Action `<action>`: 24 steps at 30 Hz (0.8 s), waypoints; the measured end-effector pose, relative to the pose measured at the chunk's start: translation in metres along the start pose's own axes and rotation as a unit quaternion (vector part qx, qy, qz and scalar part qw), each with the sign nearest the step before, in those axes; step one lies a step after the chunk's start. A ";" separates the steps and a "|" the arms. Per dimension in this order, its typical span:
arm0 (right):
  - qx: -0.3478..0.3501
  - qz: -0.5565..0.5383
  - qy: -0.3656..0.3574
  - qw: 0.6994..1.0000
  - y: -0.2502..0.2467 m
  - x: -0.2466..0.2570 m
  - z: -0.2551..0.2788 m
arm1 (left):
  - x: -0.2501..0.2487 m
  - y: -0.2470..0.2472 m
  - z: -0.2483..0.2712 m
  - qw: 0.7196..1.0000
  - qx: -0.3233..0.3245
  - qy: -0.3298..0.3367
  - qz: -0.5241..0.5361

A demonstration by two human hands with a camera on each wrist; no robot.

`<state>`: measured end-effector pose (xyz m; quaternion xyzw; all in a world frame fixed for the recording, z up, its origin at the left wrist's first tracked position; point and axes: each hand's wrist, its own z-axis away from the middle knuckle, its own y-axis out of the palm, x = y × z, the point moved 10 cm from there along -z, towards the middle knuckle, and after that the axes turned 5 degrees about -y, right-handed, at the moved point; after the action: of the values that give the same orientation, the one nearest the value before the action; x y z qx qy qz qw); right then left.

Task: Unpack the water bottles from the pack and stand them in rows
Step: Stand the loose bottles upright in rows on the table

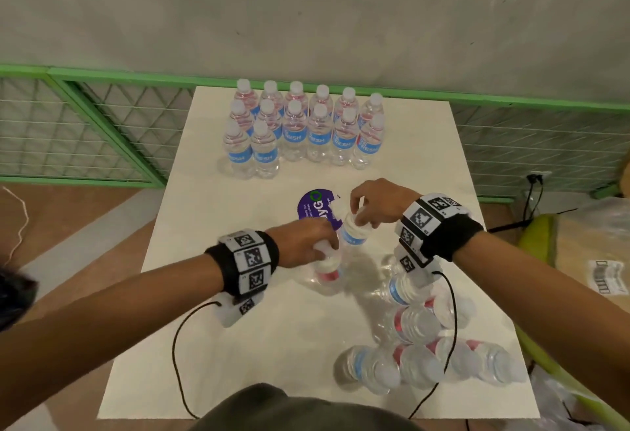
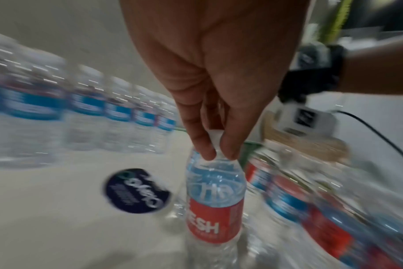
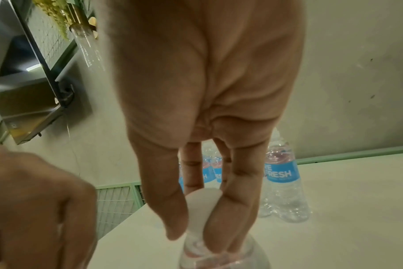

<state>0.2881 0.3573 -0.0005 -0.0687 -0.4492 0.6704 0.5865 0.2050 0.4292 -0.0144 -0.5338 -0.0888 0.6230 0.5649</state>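
Standing bottles [image 1: 300, 127]: clear glossy ribbed plastic, matt white caps, blue labels noted. Table [image 1: 238, 328]: smooth matt white. Sticker [image 1: 315, 209]: glossy purple. Wall [image 1: 306, 11]: rough matt grey. Wristbands [image 1: 439, 229]: black cloth.

- My left hand [image 1: 306, 243] hides its bottle's cap [image 2: 215, 138] in the head view.
- Standing rows [image 2: 81, 109], left of the left-wrist frame, smear into blur.
- Purple sticker [image 1: 318, 209]: print unreadable.
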 end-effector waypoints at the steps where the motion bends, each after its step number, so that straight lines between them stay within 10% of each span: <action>1: -0.008 -0.007 -0.006 1.000 -0.002 0.004 -0.005 | 0.018 -0.013 0.005 1.000 -0.015 -0.025 0.008; 17: -0.162 -0.076 -0.089 0.980 -0.053 0.046 -0.083 | 0.196 -0.137 0.062 0.932 -0.262 -0.233 0.091; 24: -0.128 -0.030 -0.087 0.988 -0.057 0.050 -0.101 | 0.200 -0.144 0.054 0.923 -0.248 -0.293 0.015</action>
<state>0.3769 0.4469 0.0014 -0.0712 -0.5821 0.5930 0.5518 0.2931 0.6658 -0.0023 -0.4517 -0.3942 0.7177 0.3541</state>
